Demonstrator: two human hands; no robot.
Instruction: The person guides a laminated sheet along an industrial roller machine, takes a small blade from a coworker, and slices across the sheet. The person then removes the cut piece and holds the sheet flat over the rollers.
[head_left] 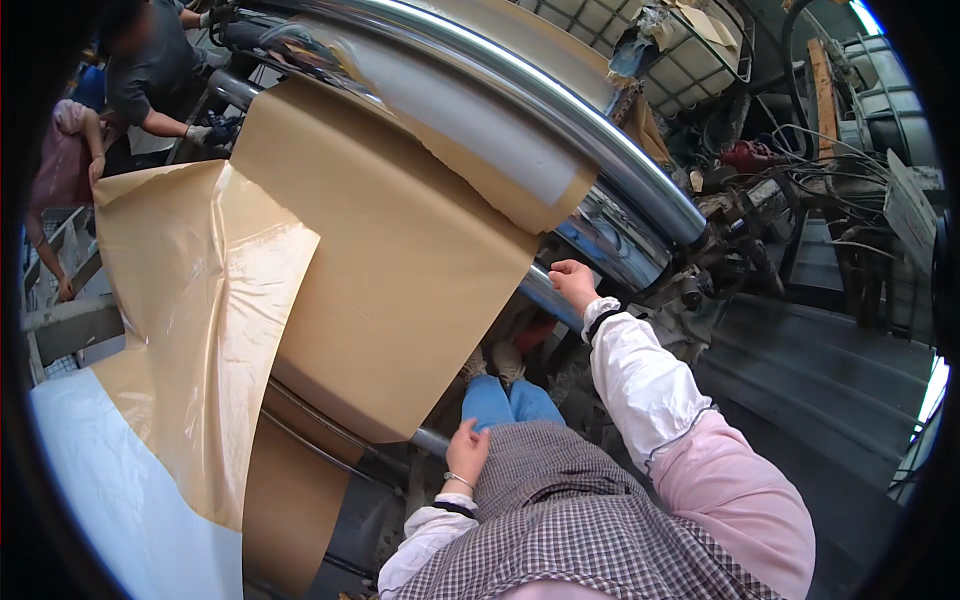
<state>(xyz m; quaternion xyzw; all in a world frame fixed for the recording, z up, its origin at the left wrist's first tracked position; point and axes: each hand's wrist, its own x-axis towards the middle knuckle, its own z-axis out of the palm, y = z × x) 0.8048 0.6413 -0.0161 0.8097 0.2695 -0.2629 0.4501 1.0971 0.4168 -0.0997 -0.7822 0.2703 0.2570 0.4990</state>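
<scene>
Fingers (565, 272) of the right hand (572, 283) curl onto the roller (545, 292), bracing beside the brown paper (400, 260). Left hand (467, 447) grips the thin rod (430, 440) (fingers wrapped, likely steadying).

1. The paper web (400, 250) hangs over the upper roller (560, 110), behind the lower roller (430, 440).
2. The film sheet (200, 330) lies left of the web.
3. A co-worker (150, 70) stands beyond, far left.
</scene>
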